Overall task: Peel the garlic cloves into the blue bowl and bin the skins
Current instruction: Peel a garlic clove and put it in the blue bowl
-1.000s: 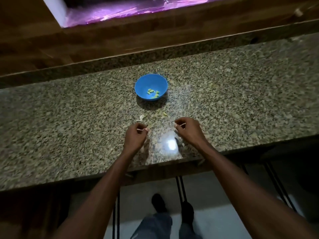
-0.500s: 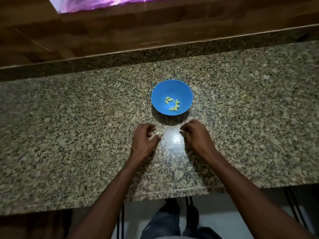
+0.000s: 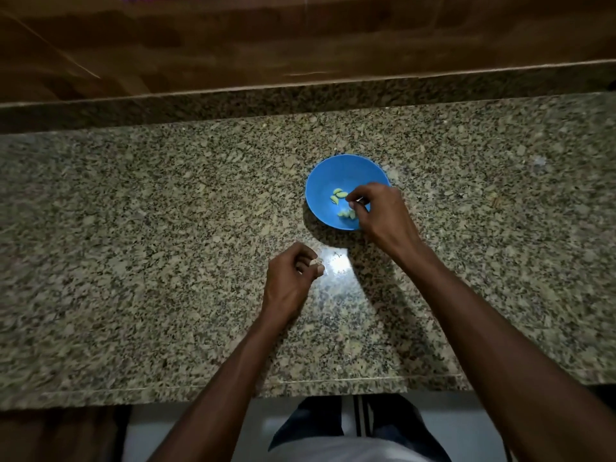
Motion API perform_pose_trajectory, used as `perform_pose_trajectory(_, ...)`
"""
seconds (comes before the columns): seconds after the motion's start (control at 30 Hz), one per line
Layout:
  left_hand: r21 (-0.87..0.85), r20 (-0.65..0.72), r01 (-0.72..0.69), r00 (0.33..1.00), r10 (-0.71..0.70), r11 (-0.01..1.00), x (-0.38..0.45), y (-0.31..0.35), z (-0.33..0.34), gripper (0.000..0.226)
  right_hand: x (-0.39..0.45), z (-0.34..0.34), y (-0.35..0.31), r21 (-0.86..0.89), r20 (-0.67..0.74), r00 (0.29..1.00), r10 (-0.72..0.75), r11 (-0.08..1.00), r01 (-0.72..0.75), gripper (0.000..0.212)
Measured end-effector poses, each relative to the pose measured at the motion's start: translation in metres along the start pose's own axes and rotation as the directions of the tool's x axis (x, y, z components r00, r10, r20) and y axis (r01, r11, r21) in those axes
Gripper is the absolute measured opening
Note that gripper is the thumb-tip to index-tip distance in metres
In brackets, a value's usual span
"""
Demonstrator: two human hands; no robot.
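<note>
right hand [image 3: 380,215] now over blue bowl [image 3: 320,181]

I see the bowl [image 3: 346,192] sitting on the tabletop [image 3: 166,261], right of the middle and toward the far side. Peeled cloves [image 3: 339,194] lie inside it. My right hand [image 3: 380,215] reaches over the bowl's near right rim, its fingertips above the inside. My left hand [image 3: 288,278] rests nearer to me and to the left of the bowl, apart from it, with a small scrap of skin [image 3: 316,261] at its fingertips. Behind the tabletop runs a raised ledge [image 3: 300,101], and a wooden wall [image 3: 300,38] stands beyond that.
</note>
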State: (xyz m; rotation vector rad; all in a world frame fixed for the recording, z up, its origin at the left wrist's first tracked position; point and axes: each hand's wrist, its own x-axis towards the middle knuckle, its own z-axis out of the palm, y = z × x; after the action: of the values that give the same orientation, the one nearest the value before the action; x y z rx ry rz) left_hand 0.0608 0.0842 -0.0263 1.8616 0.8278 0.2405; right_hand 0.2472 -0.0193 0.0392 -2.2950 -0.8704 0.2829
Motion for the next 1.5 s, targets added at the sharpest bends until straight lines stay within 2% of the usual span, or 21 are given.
perform_pose_trajectory(0.07, -0.164, -0.021, 0.095, 0.995, -0.1, 0.982, -0.004, 0.006, 0.001, 0.018, -0.009, -0.004, 0.0, 0.08, -0.052, 0.999, 0.003, 0.997, 0.001, 0.016)
perform_pose_trajectory(0.13, -0.286, -0.02, 0.134, 0.989, -0.146, 0.949, -0.009, 0.009, 0.002, 0.02, -0.028, -0.007, -0.001, 0.235, -0.061, 0.997, 0.052, 0.971, -0.036, 0.015)
perform_pose_trajectory(0.2, -0.359, -0.021, 0.142, 0.987, -0.16, 0.922, -0.013, 0.01, 0.001, 0.02, -0.052, -0.003, 0.002, 0.363, 0.048, 0.994, 0.094, 0.926, -0.105, 0.014)
perform_pose_trajectory(0.27, -0.417, -0.007, 0.153, 0.985, -0.171, 0.896, -0.017, 0.011, 0.003, 0.017, -0.073, 0.008, 0.008, 0.421, 0.171, 0.979, 0.113, 0.89, -0.176, 0.017)
perform_pose_trajectory(0.4, -0.436, 0.034, 0.158, 0.987, -0.159, 0.886, -0.025, 0.013, 0.012, 0.016, -0.095, 0.031, 0.021, 0.499, 0.323, 0.936, 0.14, 0.815, -0.294, 0.026)
perform_pose_trajectory(0.6, -0.483, 0.017, 0.241, 0.964, -0.266, 0.842, -0.038, 0.013, 0.016, 0.031, -0.102, 0.042, 0.023, 0.643, 0.373, 0.902, 0.218, 0.64, -0.42, 0.019)
perform_pose_trajectory(0.77, -0.415, 0.003, 0.223, 0.97, -0.244, 0.882, -0.046, 0.007, 0.014, 0.025, -0.109, 0.05, 0.024, 0.681, 0.44, 0.871, 0.218, 0.551, -0.482, 0.017)
perform_pose_trajectory(0.9, -0.317, -0.02, 0.181, 0.98, -0.197, 0.931, -0.05, 0.003, 0.014, 0.014, -0.113, 0.057, 0.025, 0.681, 0.449, 0.866, 0.219, 0.543, -0.49, 0.018)
perform_pose_trajectory(1.17, -0.104, -0.049, 0.113, 0.992, -0.119, 0.988, -0.048, 0.001, 0.018, 0.017, -0.119, 0.063, 0.023, 0.672, 0.441, 0.866, 0.237, 0.552, -0.494, 0.014)
perform_pose_trajectory(1.33, -0.084, -0.011, 0.103, 0.994, -0.104, 0.991, -0.051, -0.002, 0.021, 0.019, -0.118, 0.065, 0.024, 0.658, 0.463, 0.851, 0.247, 0.548, -0.517, 0.015)
perform_pose_trajectory(1.5, -0.238, 0.018, 0.173, 0.985, -0.174, 0.956, -0.055, -0.002, 0.015, 0.032, -0.119, 0.057, 0.022, 0.654, 0.43, 0.885, 0.177, 0.616, -0.44, 0.02)
